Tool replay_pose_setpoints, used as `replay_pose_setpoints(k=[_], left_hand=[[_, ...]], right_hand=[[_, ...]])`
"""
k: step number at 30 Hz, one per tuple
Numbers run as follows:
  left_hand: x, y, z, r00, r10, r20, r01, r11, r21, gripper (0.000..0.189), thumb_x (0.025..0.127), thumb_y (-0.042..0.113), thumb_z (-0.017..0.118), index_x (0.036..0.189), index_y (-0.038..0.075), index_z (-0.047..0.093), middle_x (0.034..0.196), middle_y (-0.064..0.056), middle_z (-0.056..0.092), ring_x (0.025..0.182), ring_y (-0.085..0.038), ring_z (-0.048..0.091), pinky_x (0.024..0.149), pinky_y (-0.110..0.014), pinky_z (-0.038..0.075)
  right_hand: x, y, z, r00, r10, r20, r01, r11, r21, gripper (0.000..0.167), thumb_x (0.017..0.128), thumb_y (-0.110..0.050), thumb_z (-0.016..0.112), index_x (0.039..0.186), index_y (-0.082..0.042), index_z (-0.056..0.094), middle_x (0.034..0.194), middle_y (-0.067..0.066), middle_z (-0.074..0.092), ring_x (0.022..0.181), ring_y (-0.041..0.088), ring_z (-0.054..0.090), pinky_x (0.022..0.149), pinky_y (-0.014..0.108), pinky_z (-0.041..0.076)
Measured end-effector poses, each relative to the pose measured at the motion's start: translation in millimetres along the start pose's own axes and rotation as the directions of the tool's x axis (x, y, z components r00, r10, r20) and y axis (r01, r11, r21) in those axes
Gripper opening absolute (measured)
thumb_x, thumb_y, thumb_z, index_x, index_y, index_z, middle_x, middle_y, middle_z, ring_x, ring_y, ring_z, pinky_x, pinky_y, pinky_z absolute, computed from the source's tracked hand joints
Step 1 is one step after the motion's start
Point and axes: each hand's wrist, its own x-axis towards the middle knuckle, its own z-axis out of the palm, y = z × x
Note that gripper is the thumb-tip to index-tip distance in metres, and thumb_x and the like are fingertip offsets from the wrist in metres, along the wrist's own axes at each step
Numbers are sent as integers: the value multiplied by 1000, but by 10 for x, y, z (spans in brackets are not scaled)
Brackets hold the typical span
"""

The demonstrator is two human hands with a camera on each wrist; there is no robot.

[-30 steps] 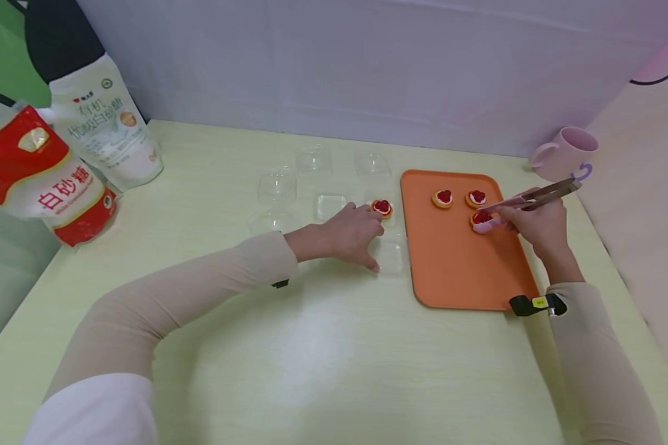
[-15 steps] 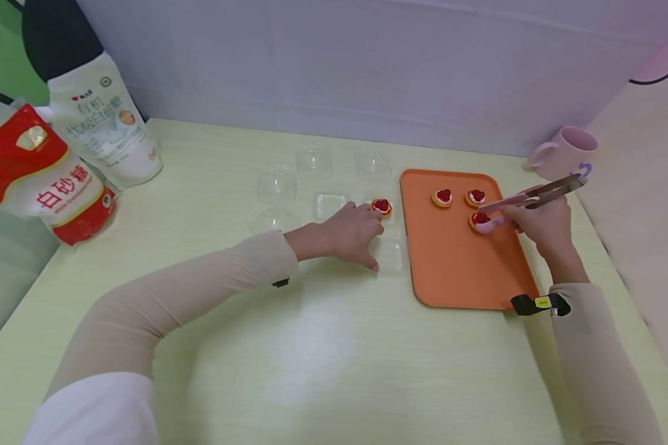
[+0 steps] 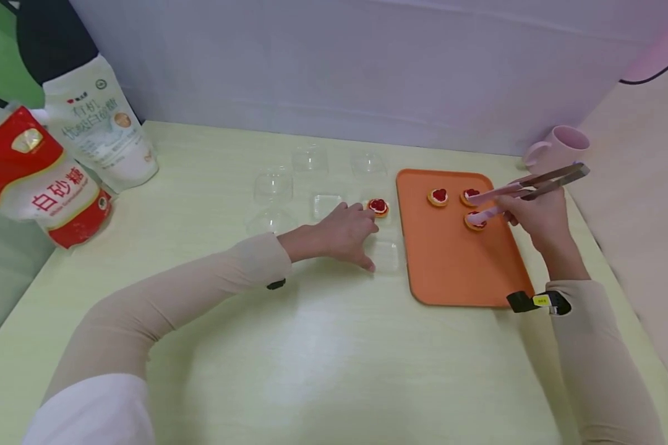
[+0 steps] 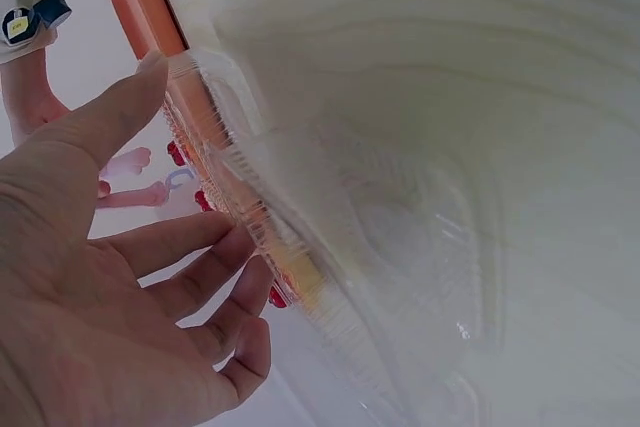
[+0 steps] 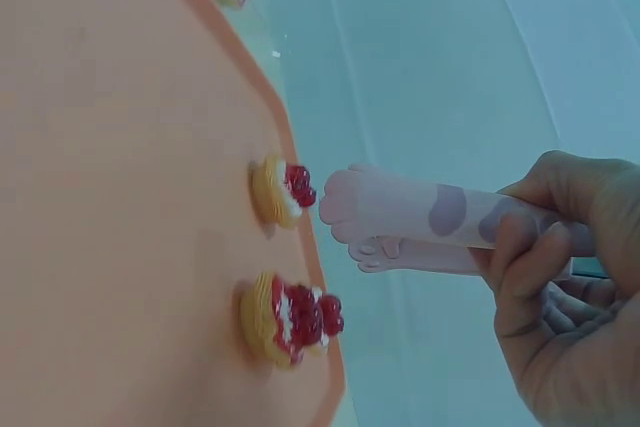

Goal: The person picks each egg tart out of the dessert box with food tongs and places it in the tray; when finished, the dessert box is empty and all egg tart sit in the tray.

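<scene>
My right hand (image 3: 540, 216) grips pink tongs (image 5: 400, 207) with paw-shaped tips. The tips are apart and hold nothing. In the right wrist view they stand off from the cream-and-berry tarts (image 5: 280, 192) on the orange tray (image 3: 451, 272). From the head view, the tips overlap two tarts, including the nearer one (image 3: 475, 224). Spread beside the tray, my left hand (image 3: 339, 232) touches the edge of a clear plastic box (image 4: 215, 152) with thumb and fingertips. One tart (image 3: 377, 207) sits in the box's far half, close to my fingers. The near half (image 3: 386, 256) shows no tart.
Several other clear boxes (image 3: 273, 185) stand left of the tray. A red-and-white sugar bag (image 3: 50, 185) and a white pouch (image 3: 97, 123) stand at the left. A pink mug (image 3: 559, 148) stands at the back right, near the tongs' handle end.
My right hand has drawn the tongs up and back a little, uncovering more of the nearer tart. My left hand keeps its place at the box. The head view has shifted slightly.
</scene>
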Motion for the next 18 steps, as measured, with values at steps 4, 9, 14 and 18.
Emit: replay_pose_setpoints(k=[4, 9, 14, 18], left_hand=[[2, -12, -13, 1000, -10, 5, 10, 1000, -12, 77, 76, 60, 79, 136, 13, 62, 131, -4, 58, 117, -24, 49, 97, -43, 40], [-12, -33, -53, 1000, -17, 0, 17, 999, -40, 82, 76, 62, 77, 139, 13, 59, 138, -4, 55, 122, -25, 48, 100, -44, 38], [-17, -76, -138, 999, -10, -47, 8, 999, -45, 80, 78, 64, 74, 139, 14, 59, 137, -4, 56, 118, -25, 50, 96, -42, 40], [-2, -162, -251, 994, -35, -107, 26, 996, -81, 72, 82, 60, 74, 137, 16, 61, 131, -4, 58, 114, -25, 50, 95, -43, 41]], right_hand=[[7, -89, 81, 999, -28, 24, 27, 999, 34, 21, 89, -6, 72, 104, 2, 60, 68, -15, 65, 47, 8, 58, 50, 21, 52], [6, -244, 177, 998, -24, 55, 23, 1000, 19, 24, 89, -11, 73, 105, -2, 58, 69, -15, 65, 49, 8, 59, 52, 20, 53], [27, -361, 296, 996, -16, 84, 14, 1000, 24, 29, 88, -14, 76, 106, -8, 54, 70, -16, 67, 51, 10, 61, 54, 21, 54], [55, -435, 409, 993, -18, 116, 14, 999, 36, 29, 87, -14, 77, 106, -9, 55, 76, -13, 68, 53, 12, 62, 55, 22, 55]])
